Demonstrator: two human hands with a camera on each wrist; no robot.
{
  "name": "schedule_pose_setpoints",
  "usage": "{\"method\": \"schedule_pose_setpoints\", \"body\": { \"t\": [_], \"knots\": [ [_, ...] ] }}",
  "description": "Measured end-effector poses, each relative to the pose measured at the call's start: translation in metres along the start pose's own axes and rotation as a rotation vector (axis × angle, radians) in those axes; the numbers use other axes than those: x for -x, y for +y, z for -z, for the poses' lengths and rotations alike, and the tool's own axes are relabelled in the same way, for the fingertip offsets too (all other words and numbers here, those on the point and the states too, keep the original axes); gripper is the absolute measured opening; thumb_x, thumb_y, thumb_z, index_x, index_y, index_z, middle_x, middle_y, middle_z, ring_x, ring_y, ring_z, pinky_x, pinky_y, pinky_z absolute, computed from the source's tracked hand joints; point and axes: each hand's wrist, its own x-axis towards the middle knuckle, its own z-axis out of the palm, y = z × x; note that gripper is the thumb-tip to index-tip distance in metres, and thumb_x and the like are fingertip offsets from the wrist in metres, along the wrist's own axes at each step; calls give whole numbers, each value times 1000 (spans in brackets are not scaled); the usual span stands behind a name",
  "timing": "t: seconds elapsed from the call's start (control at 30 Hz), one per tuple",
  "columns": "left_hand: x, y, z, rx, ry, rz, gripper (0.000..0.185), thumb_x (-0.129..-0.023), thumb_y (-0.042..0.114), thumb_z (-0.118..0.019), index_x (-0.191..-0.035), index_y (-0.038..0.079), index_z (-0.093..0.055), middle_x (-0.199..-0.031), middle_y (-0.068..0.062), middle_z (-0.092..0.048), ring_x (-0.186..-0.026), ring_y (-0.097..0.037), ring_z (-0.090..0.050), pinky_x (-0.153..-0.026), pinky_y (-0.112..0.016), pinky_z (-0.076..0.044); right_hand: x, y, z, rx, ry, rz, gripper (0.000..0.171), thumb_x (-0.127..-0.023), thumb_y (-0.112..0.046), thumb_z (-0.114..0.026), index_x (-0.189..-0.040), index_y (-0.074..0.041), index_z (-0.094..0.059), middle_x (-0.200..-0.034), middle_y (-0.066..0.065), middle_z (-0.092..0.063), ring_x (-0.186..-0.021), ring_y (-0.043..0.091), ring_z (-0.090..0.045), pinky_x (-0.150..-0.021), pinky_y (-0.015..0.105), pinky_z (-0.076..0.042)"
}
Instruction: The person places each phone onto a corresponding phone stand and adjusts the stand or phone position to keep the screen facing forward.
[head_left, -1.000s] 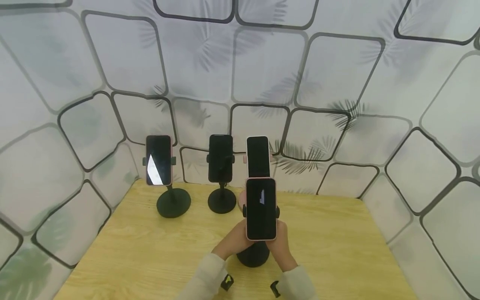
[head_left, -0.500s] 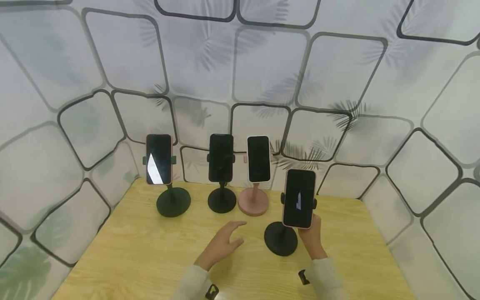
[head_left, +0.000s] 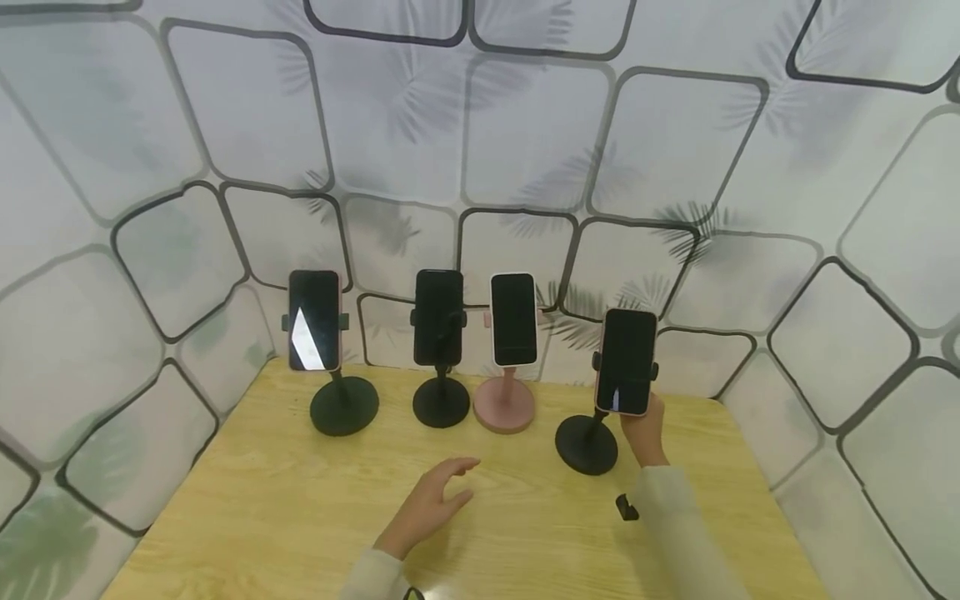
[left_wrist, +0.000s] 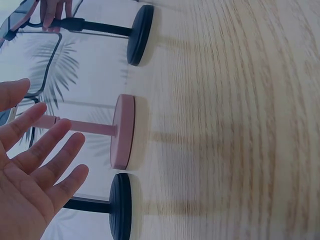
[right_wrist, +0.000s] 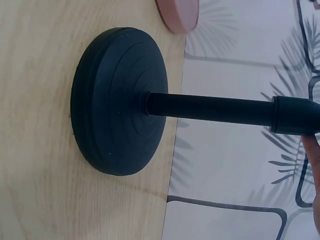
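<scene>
My right hand [head_left: 647,427] grips the upper stem of a black phone stand [head_left: 587,446], just behind and below the phone [head_left: 627,362] clamped in it. The phone partly hides the fingers in the head view. Its round base [right_wrist: 120,102] looks slightly tilted; whether it touches the table I cannot tell. My left hand [head_left: 427,504] hovers over the table with fingers spread and relaxed, holding nothing. Nearest to it is a pink phone stand [head_left: 504,406] bearing a white-edged phone [head_left: 514,319].
Along the back stand another black phone stand [head_left: 441,403] with a black phone [head_left: 438,317], and a dark green stand [head_left: 344,407] with a phone [head_left: 315,321] reflecting light. All are on a wooden table [head_left: 300,508]. Patterned walls [head_left: 525,125] close off the back and sides.
The black stand and its phone have moved right and back in my right hand. My left hand has let go of it and drawn away to the left.
</scene>
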Motion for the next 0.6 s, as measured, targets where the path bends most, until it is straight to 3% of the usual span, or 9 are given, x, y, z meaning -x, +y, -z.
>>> {"method": "schedule_pose_setpoints", "body": {
  "t": [0.03,0.13,0.2,0.27,0.33,0.43,0.5,0.6],
  "knots": [
    [0,0,0,-1,4,-3,42,-92,17,-59,-132,7,-49,-130,-11,-56,-113,-29,-57,-95,-49,-47,-3,5,-1,-43,0,-7,14,-70,4,-60,-61,1,-50,-54,18,-54,-47,15,-38,-43,38,-32],
    [-1,-1,-1,-4,21,-14,41,-91,13,-60,-131,7,-50,-128,-11,-57,-112,-29,-57,-94,-49,-47,-4,60,-24,-157,51,16,17,-75,-7,-62,-61,-10,-54,-54,5,-57,-48,12,-42,-43,31,-31],
    [-1,-2,-1,-11,26,-20,41,-91,11,-60,-130,6,-51,-127,-12,-58,-112,-29,-58,-94,-49,-47,-4,99,-41,-164,33,21,17,-77,-11,-64,-62,-11,-56,-54,5,-59,-48,15,-48,-43,34,-34],
    [-2,-2,-1,-15,29,-28,40,-91,12,-60,-130,5,-51,-127,-11,-58,-111,-29,-58,-94,-48,-47,-2,140,-63,-148,62,39,18,-78,-12,-65,-62,-14,-56,-53,0,-59,-46,11,-46,-41,30,-30],
    [-3,-2,-1,-13,26,-30,40,-92,16,-59,-130,5,-52,-127,-11,-58,-112,-29,-58,-95,-47,-47,-4,155,-73,-103,64,33,19,-78,-12,-66,-62,-14,-56,-54,0,-59,-47,10,-49,-42,30,-32],
    [-4,-2,-1,-10,26,-34,39,-94,22,-57,-129,7,-52,-128,-10,-58,-112,-28,-58,-95,-46,-47,-9,141,-78,-141,105,54,20,-77,-14,-66,-61,-18,-56,-54,-5,-59,-48,5,-47,-43,26,-29],
    [-6,-1,-1,-12,27,-40,40,-94,24,-57,-129,7,-52,-127,-10,-58,-112,-28,-58,-96,-46,-47,-15,105,-68,-152,80,37,17,-78,-12,-63,-62,-11,-57,-56,3,-62,-50,14,-53,-45,33,-36],
    [-9,0,-1,-18,27,-48,40,-94,24,-57,-129,6,-52,-128,-10,-58,-112,-27,-58,-96,-45,-47,-24,48,-49,-200,45,-11,13,-77,-4,-61,-65,-1,-57,-59,15,-61,-51,18,-52,-48,38,-38]
  ]
}}
